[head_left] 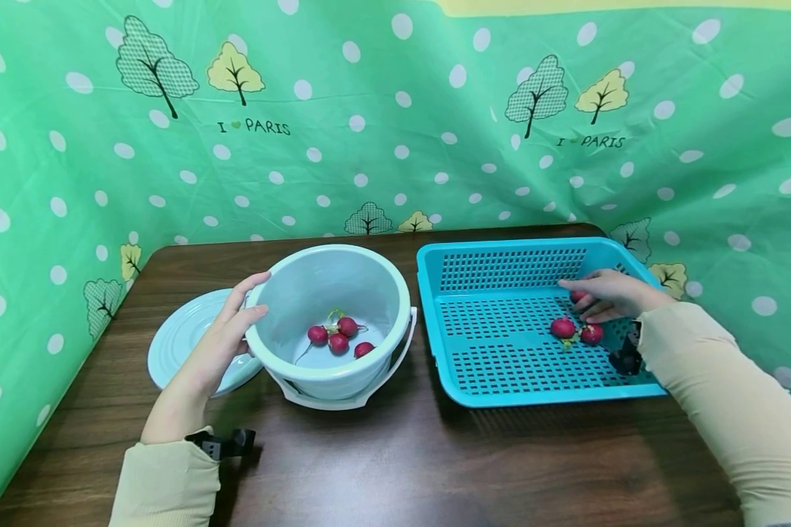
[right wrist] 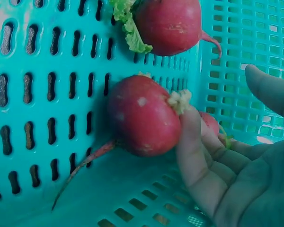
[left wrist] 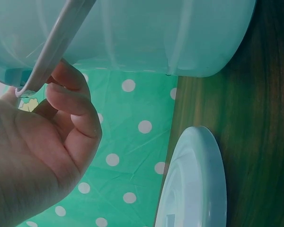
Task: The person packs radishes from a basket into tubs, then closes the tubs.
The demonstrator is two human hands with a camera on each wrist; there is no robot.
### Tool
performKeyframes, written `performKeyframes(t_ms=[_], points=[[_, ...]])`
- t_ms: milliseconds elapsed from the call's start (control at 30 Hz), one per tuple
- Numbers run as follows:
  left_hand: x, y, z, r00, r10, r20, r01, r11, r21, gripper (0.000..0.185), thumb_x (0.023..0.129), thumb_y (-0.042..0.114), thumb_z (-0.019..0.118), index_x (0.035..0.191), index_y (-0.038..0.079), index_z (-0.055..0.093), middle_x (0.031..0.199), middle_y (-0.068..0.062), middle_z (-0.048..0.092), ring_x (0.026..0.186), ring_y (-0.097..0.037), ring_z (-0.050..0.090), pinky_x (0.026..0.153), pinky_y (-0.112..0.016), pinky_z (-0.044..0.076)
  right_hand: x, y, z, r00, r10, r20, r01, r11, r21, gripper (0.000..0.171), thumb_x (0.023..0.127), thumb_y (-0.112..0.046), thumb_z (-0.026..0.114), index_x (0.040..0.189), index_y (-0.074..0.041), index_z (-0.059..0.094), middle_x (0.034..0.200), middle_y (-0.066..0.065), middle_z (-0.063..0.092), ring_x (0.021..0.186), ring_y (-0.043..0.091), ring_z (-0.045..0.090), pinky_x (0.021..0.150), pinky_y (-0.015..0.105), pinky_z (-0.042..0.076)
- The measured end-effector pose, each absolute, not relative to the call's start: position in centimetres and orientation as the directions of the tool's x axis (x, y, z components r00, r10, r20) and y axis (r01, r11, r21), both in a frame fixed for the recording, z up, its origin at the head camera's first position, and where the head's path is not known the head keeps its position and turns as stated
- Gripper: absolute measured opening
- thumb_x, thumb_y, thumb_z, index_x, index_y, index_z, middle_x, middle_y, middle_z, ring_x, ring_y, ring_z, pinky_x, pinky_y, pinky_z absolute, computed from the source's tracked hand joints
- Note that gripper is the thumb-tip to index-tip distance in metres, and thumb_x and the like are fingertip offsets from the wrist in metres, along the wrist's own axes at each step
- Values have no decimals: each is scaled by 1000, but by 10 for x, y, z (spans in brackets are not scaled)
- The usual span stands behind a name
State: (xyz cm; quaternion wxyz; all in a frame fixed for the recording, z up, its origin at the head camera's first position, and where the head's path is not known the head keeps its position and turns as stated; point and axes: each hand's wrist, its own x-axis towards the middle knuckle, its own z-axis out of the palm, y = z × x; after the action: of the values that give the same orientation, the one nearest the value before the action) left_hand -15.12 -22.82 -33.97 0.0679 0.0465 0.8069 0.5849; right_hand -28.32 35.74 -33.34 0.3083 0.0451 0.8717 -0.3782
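My left hand (head_left: pixel 219 342) grips the rim of a pale blue bucket (head_left: pixel 332 375) at its left side. In the left wrist view, the fingers (left wrist: pixel 78 111) curl at the rim. Several red radishes (head_left: pixel 338 343) lie on the bucket's bottom. My right hand (head_left: pixel 614 294) reaches into a blue plastic basket (head_left: pixel 481 401), thumb spread away from the fingers and nothing gripped. One radish (right wrist: pixel 144 116) with a long root sits right at its fingertips. Beside that lies another radish (right wrist: pixel 168 26) with leafy green, and a third radish (right wrist: pixel 209 124) is partly hidden behind the fingers.
A round pale blue lid (head_left: pixel 171 344) lies left of the bucket, partly behind my left hand. The bucket's handle (head_left: pixel 362 401) hangs down at the front. Everything stands on a dark wooden table (head_left: pixel 395 468), with a green dotted cloth (head_left: pixel 382 88) behind it.
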Motion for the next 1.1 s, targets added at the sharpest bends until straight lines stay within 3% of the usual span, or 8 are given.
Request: performKeyframes(t_ms=[167, 267, 367, 533, 833, 1100], points=[[-152, -229, -340, -986, 160, -51, 1, 310, 951, 55, 105, 40, 38, 156, 33, 18, 160, -9, 14, 122, -35, 46, 85, -38, 48, -285, 357, -337, -803, -188, -566, 309, 681, -664, 84, 104, -44, 45, 149, 15, 6, 82, -4, 63, 83, 15, 67, 80, 34, 57], [-151, -229, -340, -986, 160, -50, 2, 310, 951, 55, 105, 40, 38, 156, 34, 19, 160, -9, 15, 121, -35, 46, 85, -38, 48, -287, 357, -338, -792, -195, -578, 315, 681, -661, 80, 105, -38, 45, 151, 13, 4, 75, -7, 61, 81, 14, 66, 77, 33, 57], [-151, -229, -340, -986, 158, -47, 4, 311, 950, 55, 105, 40, 38, 156, 34, 19, 160, -9, 14, 122, -36, 46, 85, -37, 48, -289, 357, -340, -789, -187, -585, 305, 706, -639, 78, 106, -30, 45, 150, 15, -1, 85, 1, 66, 83, 15, 66, 77, 33, 56], [-150, -228, -340, -986, 158, -45, 6, 309, 951, 55, 105, 40, 37, 156, 34, 19, 160, -10, 15, 124, -37, 46, 86, -37, 48, -289, 358, -342, -804, -173, -569, 301, 707, -640, 66, 104, -18, 49, 146, 13, 9, 98, 12, 67, 82, 19, 68, 77, 35, 56], [-150, -228, -339, -987, 153, -48, 2, 310, 951, 55, 105, 40, 37, 156, 34, 19, 161, -9, 13, 125, -37, 45, 86, -37, 48, -290, 358, -346, -814, -170, -555, 294, 704, -647, 74, 103, -16, 51, 151, 10, 3, 98, 11, 67, 81, 20, 66, 77, 36, 56], [-151, -228, -340, -987, 152, -52, -2, 313, 950, 55, 105, 40, 37, 156, 33, 18, 160, -11, 15, 125, -38, 45, 86, -37, 48, -288, 357, -343, -813, -189, -551, 278, 705, -652, 64, 103, -19, 51, 148, 7, 13, 94, 8, 67, 79, 20, 67, 74, 36, 56]])
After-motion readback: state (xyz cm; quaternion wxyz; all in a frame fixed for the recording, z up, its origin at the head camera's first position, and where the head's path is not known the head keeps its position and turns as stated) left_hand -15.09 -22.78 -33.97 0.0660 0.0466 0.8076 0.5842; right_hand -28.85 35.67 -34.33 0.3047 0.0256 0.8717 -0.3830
